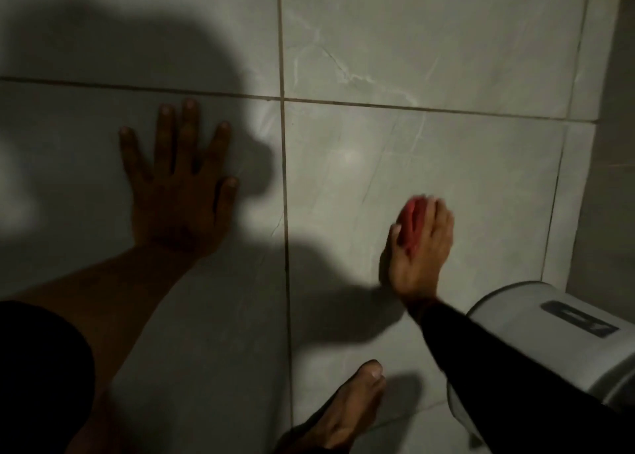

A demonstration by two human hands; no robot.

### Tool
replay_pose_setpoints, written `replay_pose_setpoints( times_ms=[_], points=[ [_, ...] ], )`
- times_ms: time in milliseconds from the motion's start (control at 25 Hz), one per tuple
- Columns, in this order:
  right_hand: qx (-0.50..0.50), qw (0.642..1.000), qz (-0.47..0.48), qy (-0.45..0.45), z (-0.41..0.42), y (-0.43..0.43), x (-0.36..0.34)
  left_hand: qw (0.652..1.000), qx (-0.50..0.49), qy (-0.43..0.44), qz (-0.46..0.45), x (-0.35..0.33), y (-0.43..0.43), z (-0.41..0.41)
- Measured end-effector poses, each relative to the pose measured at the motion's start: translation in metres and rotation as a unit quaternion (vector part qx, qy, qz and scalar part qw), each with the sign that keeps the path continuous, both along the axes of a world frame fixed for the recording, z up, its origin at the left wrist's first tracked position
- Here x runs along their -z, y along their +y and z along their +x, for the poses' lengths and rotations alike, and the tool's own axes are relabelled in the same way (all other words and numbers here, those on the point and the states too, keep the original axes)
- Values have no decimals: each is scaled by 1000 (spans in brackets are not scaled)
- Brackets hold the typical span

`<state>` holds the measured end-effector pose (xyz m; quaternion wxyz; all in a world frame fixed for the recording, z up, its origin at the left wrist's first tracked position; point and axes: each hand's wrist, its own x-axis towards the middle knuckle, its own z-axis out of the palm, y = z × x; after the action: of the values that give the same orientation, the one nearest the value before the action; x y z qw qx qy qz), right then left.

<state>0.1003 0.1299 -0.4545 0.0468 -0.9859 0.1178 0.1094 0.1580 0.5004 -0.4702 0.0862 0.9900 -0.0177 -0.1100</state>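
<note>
My left hand [178, 182] lies flat on the grey tiled floor [360, 58], fingers spread and straight, in deep shadow. To the right, my right hand [421, 251] holds a red object [410, 221] against the floor, thumb on one side and fingers over the top; the object is blurred and I cannot tell what it is. A black sleeve covers my right forearm.
A white round container [556, 336] with a dark label stands at the lower right, close to my right arm. A bare foot [347, 409] rests on the floor near the bottom edge. A wall base runs along the right. Dark grout lines cross the tiles.
</note>
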Motion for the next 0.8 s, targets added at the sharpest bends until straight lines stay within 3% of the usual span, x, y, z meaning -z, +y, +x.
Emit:
replay_pose_setpoints(
  times_ms=[80, 160, 320, 400, 480, 560, 680, 800],
  points=[
    [-7, 997, -13, -74, 85, 16, 7, 1000, -2, -2, 3, -1, -2, 1],
    [-51, 996, -12, -78, 114, 65, 8, 1000, -1, 0, 0, 0, -2, 2],
    [-270, 961, -4, 52, 21, 84, -9, 1000, -3, 6, -7, -3, -1, 0],
    [-254, 966, 2, 52, 14, 40, -12, 1000, -6, 9, 1, -3, -1, 0],
    [-117, 993, -6, 17, 65, 20, -4, 1000, -4, 8, 4, -2, -2, 0],
    [-20, 999, -9, -49, 138, 46, 2, 1000, 0, 4, 2, -1, -1, 1],
    [-136, 988, 30, -62, 140, 115, 2, 1000, -8, -4, 4, -1, -1, 0],
    [-202, 969, 142, 20, 39, 129, -19, 1000, -4, 0, 15, -11, -5, 0]
  ],
)
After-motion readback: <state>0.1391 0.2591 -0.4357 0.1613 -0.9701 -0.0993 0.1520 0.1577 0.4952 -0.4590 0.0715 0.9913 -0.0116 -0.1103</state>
